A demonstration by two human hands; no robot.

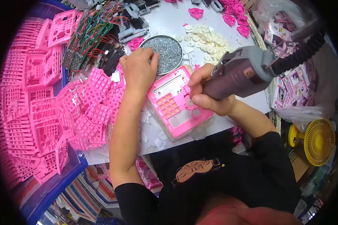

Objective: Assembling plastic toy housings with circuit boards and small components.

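**Pink shell under the driver, fingers in the screw dish**

Pink plastic fills the bench: a flat pink housing (178,102) with a grid of square key openings and a long display slot lies on the white table (169,18), straight ahead of the person. The right hand (206,93) is clenched around a grey electric screwdriver (238,71), its body tilted and its tip, hidden behind the fingers, aimed down at the right side of the housing. A black coiled cord (300,50) runs off from the tool's rear toward the upper right. The left hand (139,69) reaches forward, fingertips curled on the near rim of a round metal dish of small silver screws (165,52); whether it pinches a screw cannot be told. The dish stands just beyond the housing's far edge. To the left of that forearm lies a clear bag of pink keypad grids (88,112), and further left a blue bin (64,176) heaped with more pink shells. Beyond the dish sit white round discs (202,37), green circuit boards with coloured wires (90,33), and small pink parts (234,15). A yellow fan (319,140) stands low at the right.
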